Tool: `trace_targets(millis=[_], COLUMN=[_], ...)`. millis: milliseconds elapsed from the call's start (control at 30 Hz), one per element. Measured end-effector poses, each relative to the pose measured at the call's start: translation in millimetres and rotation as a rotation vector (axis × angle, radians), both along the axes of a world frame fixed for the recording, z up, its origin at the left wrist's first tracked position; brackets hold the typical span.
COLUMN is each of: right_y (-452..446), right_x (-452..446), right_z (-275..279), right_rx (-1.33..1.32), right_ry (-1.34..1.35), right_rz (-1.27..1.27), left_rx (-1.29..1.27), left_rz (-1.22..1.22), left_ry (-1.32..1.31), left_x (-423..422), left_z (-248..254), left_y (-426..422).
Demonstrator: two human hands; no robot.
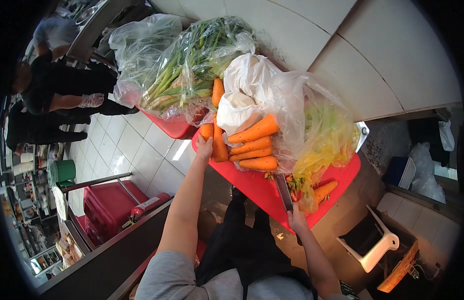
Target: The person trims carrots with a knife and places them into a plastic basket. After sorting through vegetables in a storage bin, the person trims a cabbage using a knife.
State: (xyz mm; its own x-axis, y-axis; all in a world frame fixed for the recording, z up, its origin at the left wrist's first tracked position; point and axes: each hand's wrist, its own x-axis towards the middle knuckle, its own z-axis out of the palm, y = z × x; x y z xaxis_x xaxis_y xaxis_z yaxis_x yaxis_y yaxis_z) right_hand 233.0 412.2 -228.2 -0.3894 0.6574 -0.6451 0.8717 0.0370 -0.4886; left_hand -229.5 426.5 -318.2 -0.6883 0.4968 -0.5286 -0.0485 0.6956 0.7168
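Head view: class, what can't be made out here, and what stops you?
All in the head view:
Contents of the white bag: hidden by its plastic.
Much of the handle of the knife: covered by the right hand.
Lettering on the extinguisher: too small to read.
Rest of the grey shirt: cut off by the bottom edge.
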Motion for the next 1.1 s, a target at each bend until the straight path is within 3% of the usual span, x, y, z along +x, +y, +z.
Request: trace_targets(millis=[200,233,300,333,367,433,467,500,567,667,767,900,1033,1100], right_y=[-10.0,-13.8,-17.6,-19.8,-21.7,-30.5,-34.8,-41.1,-48.3,-56.7,-55.9,-55.8,-56.2,-60.0], right_x=[2.5,5.9,11.1,13.2,17.2,32.2,40.7,48.5,65.6,99.2,125.9,152.5,159.0,158.6], right_z=[24.5,27.9,35.8,43.5,49.9,57.9,57.6,58.2,65.7,58.1,57.6,55.4,58.1,53.4], right_rx=[0.001,-0.007,-0.052,-0.093,-0.129,-0.064,-0.053,-0.045,-0.046,0.025,0.085,-0.030,-0.046,-0.037], right_ry=[0.157,0.155,0.146,0.140,0.132,0.125,0.136,0.153,0.246,0.298,0.287,0.318,0.337,0.345], right_rz=[-0.022,-0.030,-0.055,-0.076,-0.102,-0.147,-0.180,-0.206,-0.351,-0.527,-0.604,-0.790,-0.817,-0.794], left_rx=[-0.008,-0.044,0.235,0.261,0.303,0.177,0.004,-0.134,-0.033,0.150,-0.117,-0.022,0.113,0.288], left_rz=[-0.120,-0.108,-0.121,-0.138,-0.098,-0.121,-0.185,-0.205,-0.199,-0.171,-0.110,0.016,0.112,0.097], left_ry=[0.138,0.254,0.257,0.267,0.099,0.110,0.157,0.226,0.164,0.055,0.372,0.204,0.066,-0.004], left_x=[-26.7,-27.5,-51.5,-37.7,-34.7,-23.9,-54.7,-31.1,-45.4,-27.3,-8.4,-34.0,44.5,90.1], left_z=[-22.3,-31.2,-87.5,-52.3,-32.6,8.8,-31.8,9.4,-17.1,6.2,13.4,-38.9,75.6,90.4], left_y=[-16.7,-20.4,-34.2,-31.5,-29.7,-23.9,-37.6,-28.1,-36.9,-22.5,-1.5,-8.7,-3.5,-13.5])
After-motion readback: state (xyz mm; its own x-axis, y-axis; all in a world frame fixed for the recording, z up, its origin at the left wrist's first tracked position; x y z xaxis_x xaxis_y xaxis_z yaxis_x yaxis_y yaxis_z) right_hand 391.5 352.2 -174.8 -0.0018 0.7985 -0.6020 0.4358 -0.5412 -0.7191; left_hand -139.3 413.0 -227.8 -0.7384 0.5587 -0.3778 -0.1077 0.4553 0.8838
